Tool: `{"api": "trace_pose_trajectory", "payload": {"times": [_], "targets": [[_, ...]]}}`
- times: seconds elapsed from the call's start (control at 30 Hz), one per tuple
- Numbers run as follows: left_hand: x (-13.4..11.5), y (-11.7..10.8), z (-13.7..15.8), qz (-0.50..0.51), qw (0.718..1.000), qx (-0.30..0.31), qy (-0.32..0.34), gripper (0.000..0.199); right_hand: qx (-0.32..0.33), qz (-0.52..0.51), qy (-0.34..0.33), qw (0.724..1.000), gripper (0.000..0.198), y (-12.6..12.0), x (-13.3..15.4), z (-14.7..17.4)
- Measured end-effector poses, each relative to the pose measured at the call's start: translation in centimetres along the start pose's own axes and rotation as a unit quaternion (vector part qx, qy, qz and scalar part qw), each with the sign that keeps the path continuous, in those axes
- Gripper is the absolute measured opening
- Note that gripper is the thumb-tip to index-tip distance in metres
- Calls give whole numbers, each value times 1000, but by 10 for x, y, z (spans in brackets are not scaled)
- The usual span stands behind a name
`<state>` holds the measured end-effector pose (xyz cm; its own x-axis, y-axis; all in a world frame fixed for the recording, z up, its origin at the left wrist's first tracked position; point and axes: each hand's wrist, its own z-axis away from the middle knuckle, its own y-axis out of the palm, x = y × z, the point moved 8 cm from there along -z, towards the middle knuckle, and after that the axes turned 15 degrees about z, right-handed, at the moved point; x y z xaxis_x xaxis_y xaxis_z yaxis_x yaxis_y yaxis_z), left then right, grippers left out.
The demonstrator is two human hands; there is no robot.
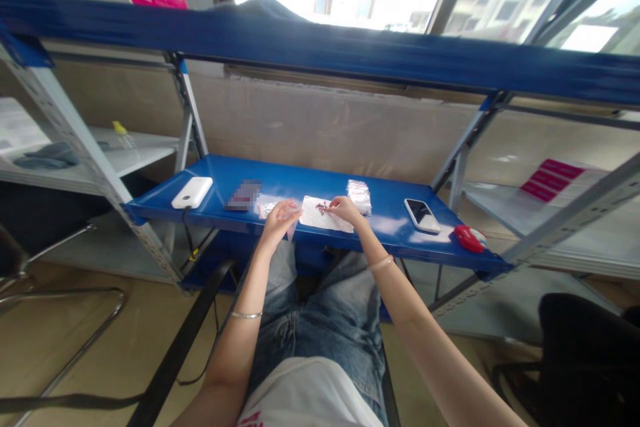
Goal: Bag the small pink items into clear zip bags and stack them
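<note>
My left hand (281, 218) is closed on a small clear plastic bag (292, 232), which hangs from the fingertips at the front edge of the blue shelf. My right hand (344, 207) pinches at a little heap of small dark-red pieces (323, 207); what is between its fingertips is too small to make out. The heap lies on a white paper sheet (313, 219) between my hands. Behind the right hand rests a stack of clear plastic packets (359, 195). More clear packets (266, 208) lie beside the left hand, partly covered by it.
On the blue shelf (280, 172) are a white device with a cable (193, 192), a blurred dark flat object (243, 195), a white-framed phone (423, 215) and a red rounded object (470, 239). A blue upper beam (320, 47) crosses above. A black chair armrest (187, 340) stands at left.
</note>
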<state>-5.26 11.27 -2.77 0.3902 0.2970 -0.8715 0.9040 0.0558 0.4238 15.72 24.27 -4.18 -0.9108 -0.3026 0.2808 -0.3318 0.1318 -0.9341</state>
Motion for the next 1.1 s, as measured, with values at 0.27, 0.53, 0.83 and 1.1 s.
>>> {"api": "trace_pose_trajectory", "payload": {"times": [0.27, 0.53, 0.83, 1.1], "targets": [[-2, 0, 0, -5, 1000, -6, 2, 45, -7, -1, 0, 1000, 13, -2, 0, 0], [8, 5, -2, 17, 1000, 7, -9, 47, 2, -20, -49, 999, 29, -1, 12, 7], [11, 9, -1, -6, 1000, 25, -1, 47, 5, 51, 4, 999, 18, -2, 18, 13], [11, 8, -2, -54, 998, 28, 15, 46, -31, 44, 9, 998, 14, -22, 29, 22]]}}
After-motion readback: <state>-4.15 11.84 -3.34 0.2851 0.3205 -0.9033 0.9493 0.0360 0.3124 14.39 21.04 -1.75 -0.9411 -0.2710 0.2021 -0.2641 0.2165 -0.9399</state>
